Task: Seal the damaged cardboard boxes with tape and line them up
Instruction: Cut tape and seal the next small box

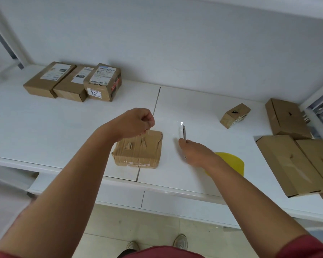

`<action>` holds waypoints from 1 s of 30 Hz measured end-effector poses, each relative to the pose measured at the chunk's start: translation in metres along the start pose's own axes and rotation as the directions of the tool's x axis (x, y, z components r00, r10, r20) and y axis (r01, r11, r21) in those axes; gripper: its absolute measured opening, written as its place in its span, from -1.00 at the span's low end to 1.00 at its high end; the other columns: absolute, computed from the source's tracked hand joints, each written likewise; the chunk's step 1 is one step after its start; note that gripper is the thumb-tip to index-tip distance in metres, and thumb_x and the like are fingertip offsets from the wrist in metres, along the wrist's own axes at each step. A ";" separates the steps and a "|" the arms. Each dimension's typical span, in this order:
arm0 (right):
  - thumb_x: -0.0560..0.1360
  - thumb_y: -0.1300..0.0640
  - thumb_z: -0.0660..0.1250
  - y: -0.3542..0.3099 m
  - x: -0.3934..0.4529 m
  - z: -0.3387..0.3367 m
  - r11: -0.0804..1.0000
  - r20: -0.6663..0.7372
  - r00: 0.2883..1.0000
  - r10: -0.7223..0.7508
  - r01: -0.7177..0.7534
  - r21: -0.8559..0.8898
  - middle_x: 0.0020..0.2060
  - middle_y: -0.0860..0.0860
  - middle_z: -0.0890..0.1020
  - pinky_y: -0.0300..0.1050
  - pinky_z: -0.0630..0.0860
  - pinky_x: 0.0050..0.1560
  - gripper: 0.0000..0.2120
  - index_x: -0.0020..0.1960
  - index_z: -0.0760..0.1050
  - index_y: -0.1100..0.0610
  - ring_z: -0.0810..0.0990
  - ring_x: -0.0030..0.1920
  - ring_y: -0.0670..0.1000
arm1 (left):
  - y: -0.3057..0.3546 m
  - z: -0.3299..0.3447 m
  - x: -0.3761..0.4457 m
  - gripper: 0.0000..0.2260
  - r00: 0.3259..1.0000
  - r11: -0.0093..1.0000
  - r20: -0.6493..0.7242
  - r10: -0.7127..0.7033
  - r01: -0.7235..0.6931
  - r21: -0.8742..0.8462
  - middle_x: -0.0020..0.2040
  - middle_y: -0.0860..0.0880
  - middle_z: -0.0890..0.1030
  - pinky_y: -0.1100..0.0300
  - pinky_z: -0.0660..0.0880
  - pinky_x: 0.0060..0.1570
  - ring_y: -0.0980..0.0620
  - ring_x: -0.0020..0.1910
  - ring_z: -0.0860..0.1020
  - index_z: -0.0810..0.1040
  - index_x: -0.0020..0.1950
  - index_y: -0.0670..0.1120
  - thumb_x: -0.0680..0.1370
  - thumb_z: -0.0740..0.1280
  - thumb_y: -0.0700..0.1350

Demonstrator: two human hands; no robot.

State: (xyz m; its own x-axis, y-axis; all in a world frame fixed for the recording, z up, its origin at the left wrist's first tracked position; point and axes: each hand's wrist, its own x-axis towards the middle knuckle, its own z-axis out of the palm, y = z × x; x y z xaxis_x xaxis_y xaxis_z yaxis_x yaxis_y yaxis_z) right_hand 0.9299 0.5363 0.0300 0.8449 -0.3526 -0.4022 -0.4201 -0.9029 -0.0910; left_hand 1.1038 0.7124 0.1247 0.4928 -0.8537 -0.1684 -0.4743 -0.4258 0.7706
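Nearest you, your right hand grips the clear tape roll, held on edge and pointing to 12 o'clock. The torn box lies at 9 o'clock from it, just beside. Your left hand is closed in a pinch over the box's far edge, probably on the tape's free end, though the strip is too faint to confirm. Farther off at 10 o'clock, three labelled boxes stand touching in a row.
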 end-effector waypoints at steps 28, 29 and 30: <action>0.59 0.15 0.21 -0.030 0.023 -0.008 0.971 -0.147 0.983 0.107 -0.135 -0.195 0.31 0.15 0.39 0.01 0.40 0.11 -0.60 0.41 0.30 0.17 0.41 0.27 0.17 | -0.024 -0.025 -0.016 -0.94 0.998 0.996 -0.062 0.025 -0.031 -0.088 -0.19 0.01 0.57 0.45 0.44 -0.38 0.29 -0.39 0.53 0.56 -0.09 -0.05 0.58 0.35 -0.16; 0.59 0.14 0.18 -0.031 0.020 -0.017 0.988 -0.262 0.955 0.139 -0.150 -0.022 0.25 0.13 0.45 0.01 0.42 0.10 -0.64 0.38 0.37 0.16 0.44 0.24 0.16 | -0.025 -0.027 -0.018 -0.94 0.998 0.994 -0.053 0.034 -0.039 -0.099 -0.20 0.01 0.57 0.45 0.45 -0.38 0.28 -0.40 0.52 0.57 -0.09 -0.05 0.58 0.35 -0.17; 0.59 0.07 0.15 -0.035 0.015 -0.026 0.963 -0.378 0.901 0.211 -0.125 0.239 0.17 0.10 0.51 0.01 0.43 0.08 -0.67 0.30 0.45 0.15 0.48 0.19 0.14 | -0.027 -0.029 -0.019 -0.94 0.998 0.993 -0.043 0.039 -0.043 -0.108 -0.21 0.01 0.57 0.45 0.45 -0.37 0.28 -0.40 0.52 0.57 -0.09 -0.05 0.57 0.35 -0.18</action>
State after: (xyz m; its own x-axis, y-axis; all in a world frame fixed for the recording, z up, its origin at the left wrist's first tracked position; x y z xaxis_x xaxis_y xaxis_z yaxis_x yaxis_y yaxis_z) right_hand 0.9659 0.5561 0.0505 0.7984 -0.6010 -0.0372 -0.5891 -0.7667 -0.2551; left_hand 1.1281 0.7489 0.1253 0.5050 -0.8559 -0.1117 -0.4137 -0.3536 0.8389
